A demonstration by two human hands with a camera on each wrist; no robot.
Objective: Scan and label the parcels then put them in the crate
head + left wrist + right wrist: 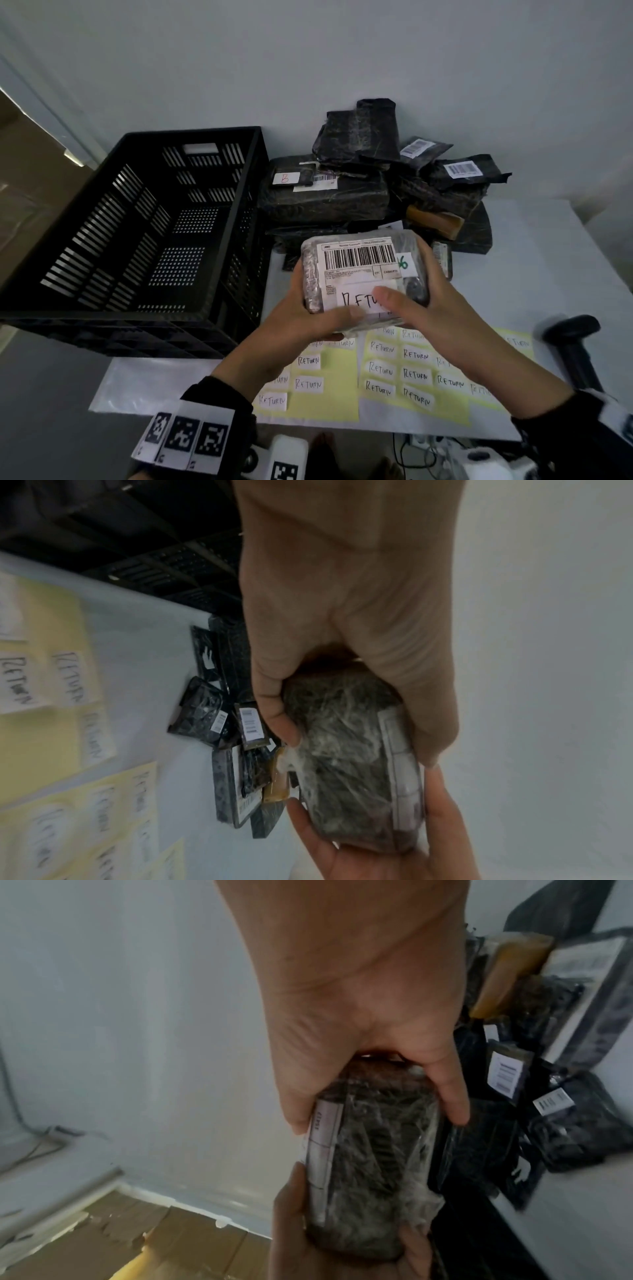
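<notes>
Clear-wrapped dark parcel (364, 277) held at frame centre above bench (548, 260), gripped by left hand (308, 318) and right hand (435, 315) at opposite ends. Barcode label on top, handwritten "RETURN" sticker (363, 298) below it, green "6" tag at right. Black crate (144, 222) at left.
</notes>
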